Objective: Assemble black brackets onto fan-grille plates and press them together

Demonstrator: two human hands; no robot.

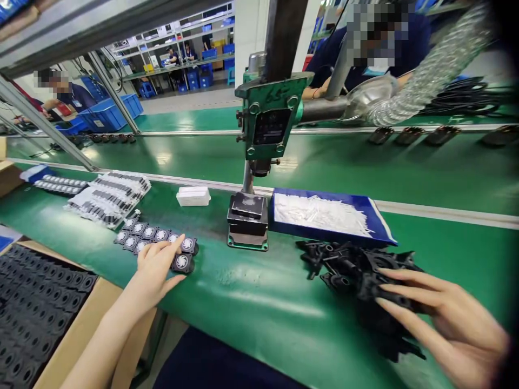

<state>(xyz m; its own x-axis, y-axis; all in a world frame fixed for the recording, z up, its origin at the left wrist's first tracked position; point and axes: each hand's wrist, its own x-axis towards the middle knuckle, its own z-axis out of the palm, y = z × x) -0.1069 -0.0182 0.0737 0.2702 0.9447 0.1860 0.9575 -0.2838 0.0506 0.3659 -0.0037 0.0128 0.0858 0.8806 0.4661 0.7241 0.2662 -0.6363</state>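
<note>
On the left, my left hand lies over two rows of small black square parts with white swirl discs. Its fingers and thumb are spread, the fingertips on or just above the end pieces; contact is hard to tell. At the right, my right hand has its fingers and thumb around a black plastic part at the near side of a loose heap of black plastic parts. Between the hands stands a bench press above a black block fixture.
A blue tray of thin white pieces sits behind the black heap. Stacked white-and-black parts and a small white block lie left of the press. A carton of black parts stands near left. Co-workers sit across the bench.
</note>
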